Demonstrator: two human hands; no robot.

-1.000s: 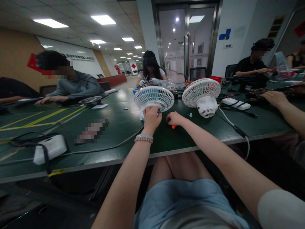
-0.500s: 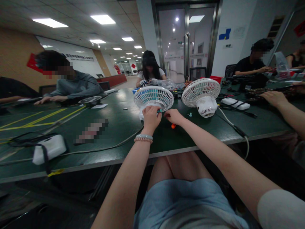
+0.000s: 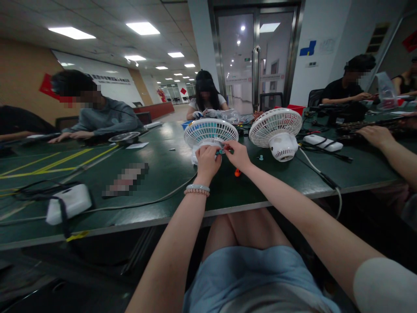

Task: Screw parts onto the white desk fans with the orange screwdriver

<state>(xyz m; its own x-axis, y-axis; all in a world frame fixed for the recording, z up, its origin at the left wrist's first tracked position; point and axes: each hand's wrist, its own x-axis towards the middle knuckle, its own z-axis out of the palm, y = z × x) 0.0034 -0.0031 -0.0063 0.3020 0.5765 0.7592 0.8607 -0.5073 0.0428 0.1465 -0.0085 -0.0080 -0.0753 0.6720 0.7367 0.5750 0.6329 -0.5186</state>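
**Two hands at a small white desk fan**

Left hand (image 3: pixel 207 160): arm stretched forward over the desk (image 3: pixel 156 174), a bead bracelet (image 3: pixel 196 189) on the wrist; fingers curled in a closed grip on the lower front of the near fan (image 3: pixel 210 132), with a small teal part (image 3: pixel 221 151) showing at the fingertips.

Right hand (image 3: pixel 238 155): arm reaching in from the right of the near fan, wrist raised; fingertips pinched narrow at the same teal part, touching the left hand. Which hand bears the part cannot be told.

Near fan: white grille, teal blades behind it, standing on the desk straight ahead of the person. A second white fan (image 3: pixel 276 130) stands just to the right of it. A small orange piece (image 3: pixel 237 172) lies on the desk just in front of the near fan, below the right hand.

Writing: no label can be read on either fan.

Surface and room: dark green desk with yellow lines left of the near fan; a white box (image 3: pixel 69 203) with black cable well to its left. Other people sit around the desk beyond the fan; glass doors (image 3: pixel 256 56) behind it; ceiling panel lights
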